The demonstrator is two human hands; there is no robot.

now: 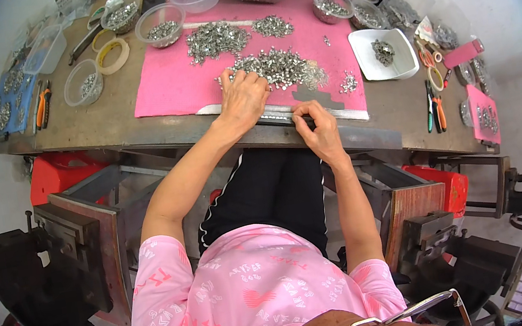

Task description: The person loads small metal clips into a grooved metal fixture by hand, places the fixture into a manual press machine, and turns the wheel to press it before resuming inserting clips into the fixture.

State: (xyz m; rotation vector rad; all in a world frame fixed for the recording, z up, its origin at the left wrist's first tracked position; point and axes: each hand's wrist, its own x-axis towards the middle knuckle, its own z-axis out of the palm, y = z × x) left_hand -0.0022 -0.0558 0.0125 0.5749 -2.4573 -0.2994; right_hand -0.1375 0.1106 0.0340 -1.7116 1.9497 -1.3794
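Note:
My left hand [243, 100] is at the left edge of the middle pile of small silver metal pieces [277, 68]. Its fingers curl downward, and their tips are partly hidden, so anything pinched there is too small to make out. At the front edge of the bench, my right hand [320, 130] has its fingers bent and closed around the right end of a narrow dark strip [275, 119]. A bright row of small pieces seems to lie along that strip. Under the piles spreads a pink ribbed cloth [158, 87], with a flat grey plate [313, 94] behind my right hand.
More metal pieces form a pile [215, 39] farther back. Round plastic tubs [161, 26] line the bench's far side. A white square dish [384, 53] sits right of the cloth. Pliers lie at left [43, 106] and right [435, 106]. Tape rolls [113, 55] rest at left.

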